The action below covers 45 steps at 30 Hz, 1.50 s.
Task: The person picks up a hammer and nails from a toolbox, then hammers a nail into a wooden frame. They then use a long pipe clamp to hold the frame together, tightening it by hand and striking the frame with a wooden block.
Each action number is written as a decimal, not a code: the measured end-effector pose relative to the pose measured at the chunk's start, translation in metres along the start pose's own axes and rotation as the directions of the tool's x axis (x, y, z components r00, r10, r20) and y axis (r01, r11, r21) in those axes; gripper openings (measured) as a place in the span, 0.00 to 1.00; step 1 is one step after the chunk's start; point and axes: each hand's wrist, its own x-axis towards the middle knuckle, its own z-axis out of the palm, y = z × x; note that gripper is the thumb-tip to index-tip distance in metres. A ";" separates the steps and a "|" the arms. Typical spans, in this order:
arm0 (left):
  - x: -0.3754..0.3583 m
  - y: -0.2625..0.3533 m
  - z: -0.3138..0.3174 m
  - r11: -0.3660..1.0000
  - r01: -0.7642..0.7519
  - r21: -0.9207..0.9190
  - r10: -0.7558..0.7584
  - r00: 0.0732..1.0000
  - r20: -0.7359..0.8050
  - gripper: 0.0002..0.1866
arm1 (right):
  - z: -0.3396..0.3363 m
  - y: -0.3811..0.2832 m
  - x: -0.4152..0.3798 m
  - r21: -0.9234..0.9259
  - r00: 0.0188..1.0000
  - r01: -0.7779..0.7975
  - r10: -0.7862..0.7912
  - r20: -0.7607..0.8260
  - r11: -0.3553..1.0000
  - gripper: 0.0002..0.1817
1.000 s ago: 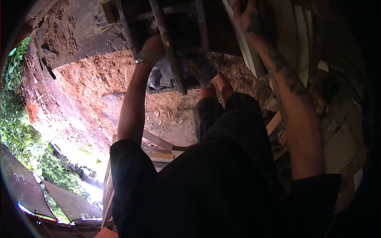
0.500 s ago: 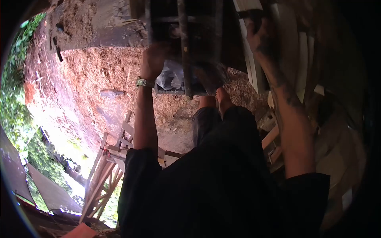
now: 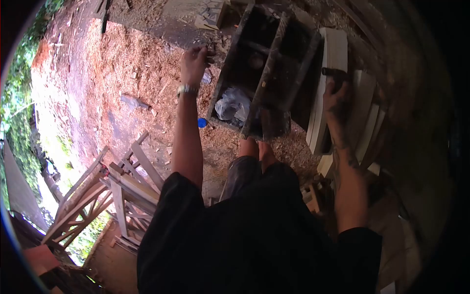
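My left hand (image 3: 195, 67), with a watch on the wrist, is over the shavings left of a dark wooden box frame (image 3: 267, 71). Its fingers are curled together, and what they may hold is too small to make out. My right hand (image 3: 338, 102) is closed around a hammer (image 3: 334, 72), its dark head showing above the fingers, over pale boards (image 3: 336, 45) right of the frame. A clear plastic bag (image 3: 233, 104) lies inside the frame's near left compartment.
Wood shavings (image 3: 142, 73) cover the ground. A blue round object (image 3: 202, 122) and a plastic bottle (image 3: 133, 102) lie left of the frame. Wooden trestle-like pieces (image 3: 120, 196) stand at the lower left. My bare feet (image 3: 265, 151) are just below the frame.
The view has shifted and turned, so the frame appears tilted. My left hand has come away from the frame's left side, over the shavings. My right hand still has the hammer.
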 end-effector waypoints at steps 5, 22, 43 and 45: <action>0.075 -0.052 -0.020 0.970 0.105 -0.220 -0.106 0.994 0.009 0.19 | -0.005 -0.008 0.001 -0.055 0.996 -0.065 0.069 0.064 0.996 0.23; 0.104 -0.065 -0.049 0.819 -0.029 0.573 0.184 0.959 -0.215 0.17 | -0.002 -0.006 0.004 -0.160 0.987 0.157 -0.158 0.005 0.975 0.17; -0.001 -0.029 -0.109 0.924 0.046 0.379 -0.108 0.983 0.145 0.18 | 0.018 0.036 -0.003 -0.250 0.965 0.250 -0.261 -0.011 0.935 0.20; -0.040 -0.063 -0.137 0.938 -0.004 0.347 -0.044 0.991 0.130 0.16 | 0.027 0.062 -0.010 -0.305 0.912 0.330 -0.385 -0.142 0.893 0.21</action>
